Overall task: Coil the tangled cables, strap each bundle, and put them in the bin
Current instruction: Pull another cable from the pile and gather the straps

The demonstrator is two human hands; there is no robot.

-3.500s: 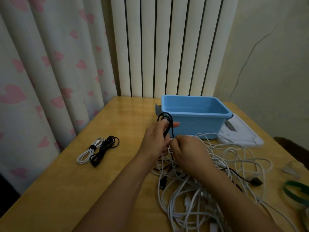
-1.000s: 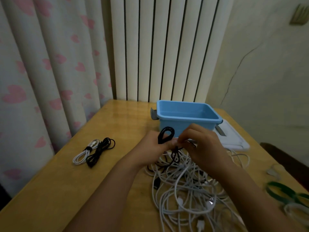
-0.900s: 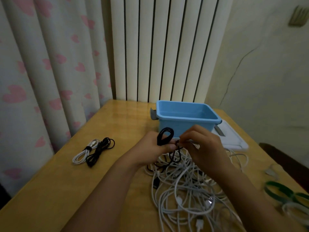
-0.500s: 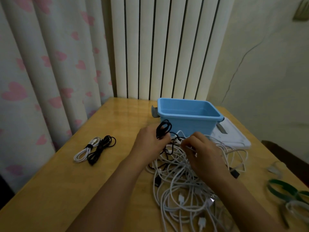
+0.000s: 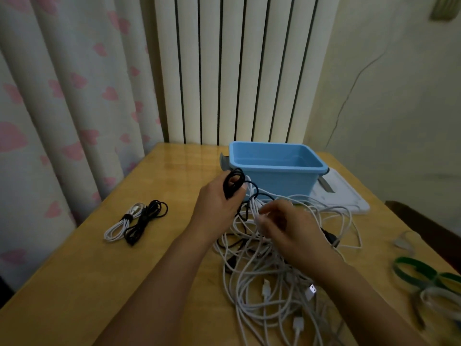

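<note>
1. Fingers of our left hand (image 5: pixel 216 205) are curled around a small black cable coil (image 5: pixel 233 183), which stands up out of the fist in the middle of the frame, just in front of the blue bin (image 5: pixel 274 179).
2. From this coil a black strand runs down to the right into the tangled cables (image 5: pixel 268 268), a loose heap of mostly white cords that lies in the lower centre of the frame.
3. Our right hand (image 5: pixel 290 231) is over the upper part of this heap; its fingers are bent toward the white cords, but they are blurred, so we cannot tell if they pinch a cord or only touch it.
4. At the middle left of the frame lie two finished bundles, touching side by side: a white bundle (image 5: pixel 119 224) with a dark strap and a black bundle (image 5: pixel 144 221).
5. Behind the heap, in the upper centre, the bin stands open on the wooden table (image 5: pixel 99 270), and we see no cable inside it.
6. To the right of the bin lies a white lid (image 5: pixel 344 201).
7. At the lower right edge lie green straps (image 5: pixel 419 270), well apart from both hands.
</note>
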